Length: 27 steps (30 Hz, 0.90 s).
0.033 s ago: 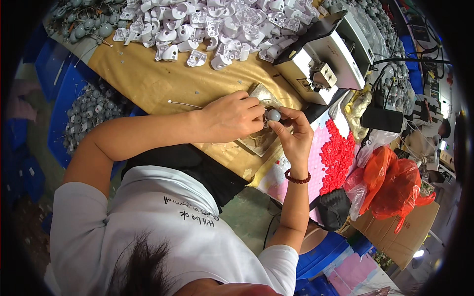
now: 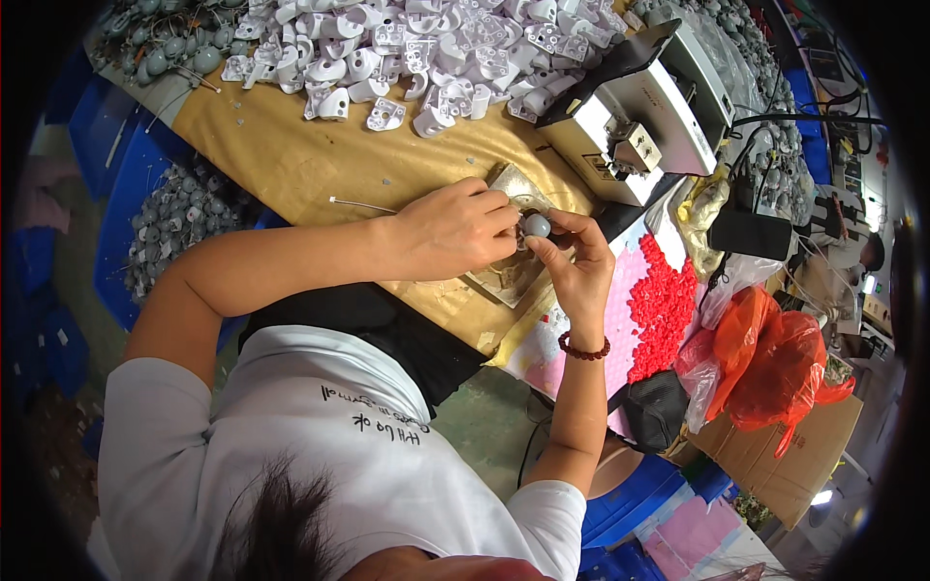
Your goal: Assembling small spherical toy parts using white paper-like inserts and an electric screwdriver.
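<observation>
Counted: two hands (image 2: pixel 455 229), one grey ball (image 2: pixel 537 226) between them, one bracelet (image 2: pixel 585 347), one phone (image 2: pixel 749 235), one boxy machine (image 2: pixel 668 126). White parts (image 2: pixel 448 53), red pieces (image 2: pixel 657 312): dozens each, can't be counted exactly.

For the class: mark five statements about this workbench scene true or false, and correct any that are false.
1. The right hand grips a grey ball-shaped part. True.
2. The beaded bracelet is bright green. False: the bracelet is dark red.
3. The left hand is left of the grey ball-shaped part. True.
4. The small red pieces lie left of both hands. False: the small red pieces lie to their right.
5. White plastic parts are heaped beyond the hands. True.
</observation>
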Available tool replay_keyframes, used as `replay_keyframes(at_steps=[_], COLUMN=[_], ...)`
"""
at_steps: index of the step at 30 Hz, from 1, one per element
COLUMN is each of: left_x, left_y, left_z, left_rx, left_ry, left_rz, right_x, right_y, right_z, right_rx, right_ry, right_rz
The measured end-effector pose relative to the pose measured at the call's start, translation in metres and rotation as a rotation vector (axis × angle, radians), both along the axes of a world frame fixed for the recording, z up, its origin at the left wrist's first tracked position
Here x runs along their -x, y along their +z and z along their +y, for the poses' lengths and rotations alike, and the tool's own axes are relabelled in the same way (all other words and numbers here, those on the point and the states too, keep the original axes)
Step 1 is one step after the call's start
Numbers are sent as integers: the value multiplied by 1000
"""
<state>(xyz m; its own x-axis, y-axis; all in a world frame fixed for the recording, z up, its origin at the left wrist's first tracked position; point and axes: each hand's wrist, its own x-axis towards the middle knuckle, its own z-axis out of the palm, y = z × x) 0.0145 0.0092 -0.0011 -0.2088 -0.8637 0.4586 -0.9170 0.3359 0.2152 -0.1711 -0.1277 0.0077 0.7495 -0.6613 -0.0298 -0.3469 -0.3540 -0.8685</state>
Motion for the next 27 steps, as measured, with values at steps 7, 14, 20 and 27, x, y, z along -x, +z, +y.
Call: replay_keyframes(at_steps=[7, 14, 20, 27], left_x=[1, 1, 10, 14], left_y=[5, 8, 17, 15], left_z=[1, -2, -19, -24], left_rx=[-118, -112, -151, -210], left_ry=[-33, -38, 139, 157], left_rz=[79, 120, 232, 140], right_x=[-3, -7, -10, 10], right_y=[0, 1, 5, -8], right_z=[3, 7, 10, -66], right_rx=[131, 160, 186, 453], right_ry=[9, -42, -47, -522], right_rz=[-71, 46, 69, -241])
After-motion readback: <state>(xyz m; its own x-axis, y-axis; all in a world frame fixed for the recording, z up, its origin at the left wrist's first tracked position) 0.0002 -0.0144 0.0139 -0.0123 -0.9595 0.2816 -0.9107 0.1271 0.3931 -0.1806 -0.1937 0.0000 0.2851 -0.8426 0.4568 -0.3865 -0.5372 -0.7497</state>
